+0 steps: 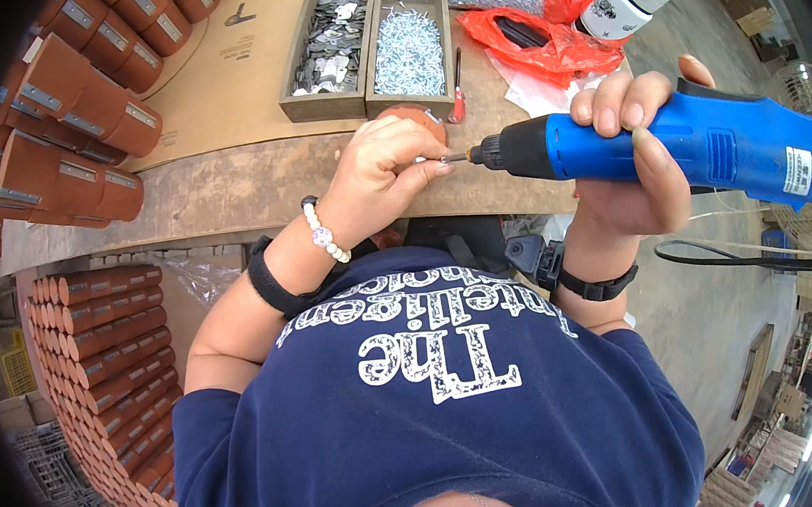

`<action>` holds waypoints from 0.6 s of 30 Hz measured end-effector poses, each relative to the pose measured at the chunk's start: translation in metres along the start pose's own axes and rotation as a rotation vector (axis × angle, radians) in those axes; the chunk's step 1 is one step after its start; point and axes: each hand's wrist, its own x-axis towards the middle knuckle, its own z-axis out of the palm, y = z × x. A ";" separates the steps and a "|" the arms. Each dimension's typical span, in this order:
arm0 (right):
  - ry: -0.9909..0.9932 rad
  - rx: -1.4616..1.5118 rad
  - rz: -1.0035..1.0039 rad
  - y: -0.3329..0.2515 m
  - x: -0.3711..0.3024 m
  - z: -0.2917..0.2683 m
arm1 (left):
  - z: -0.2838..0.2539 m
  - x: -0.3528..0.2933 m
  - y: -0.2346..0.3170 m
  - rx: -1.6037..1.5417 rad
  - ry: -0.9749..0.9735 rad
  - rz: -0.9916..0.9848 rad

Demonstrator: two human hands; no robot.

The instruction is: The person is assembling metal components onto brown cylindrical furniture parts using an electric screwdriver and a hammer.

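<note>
My right hand (645, 147) grips a blue electric screwdriver (698, 142) with a black chuck, held level and aimed left. Its thin bit reaches my left hand (387, 162), where thumb and forefinger are pinched together at the bit's tip. Whatever sits in that pinch is too small to make out. Just beyond the left hand's knuckles, a reddish-brown rounded piece (426, 122) shows in part, the rest hidden by the hand. A wooden bin of small silvery screws (408, 53) stands past it, beside another bin of flat metal plates (335, 40).
A red-handled screwdriver (456, 102) lies right of the bins. Red plastic bags (543, 54) and a white bottle (624, 4) occupy the table's right. Reddish-brown cylinders with metal plates (76, 178) are piled left; more are stacked below the table (108, 360). A black cable (749, 260) hangs right.
</note>
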 end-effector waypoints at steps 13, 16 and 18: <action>0.131 -0.070 0.020 0.002 -0.005 -0.009 | -0.011 -0.012 -0.011 0.600 -0.323 0.026; 0.140 -0.074 0.010 0.003 -0.006 -0.009 | -0.007 -0.017 -0.014 0.646 -0.263 0.103; 0.145 -0.079 0.011 0.002 -0.006 -0.008 | -0.004 -0.020 -0.011 0.688 -0.209 0.131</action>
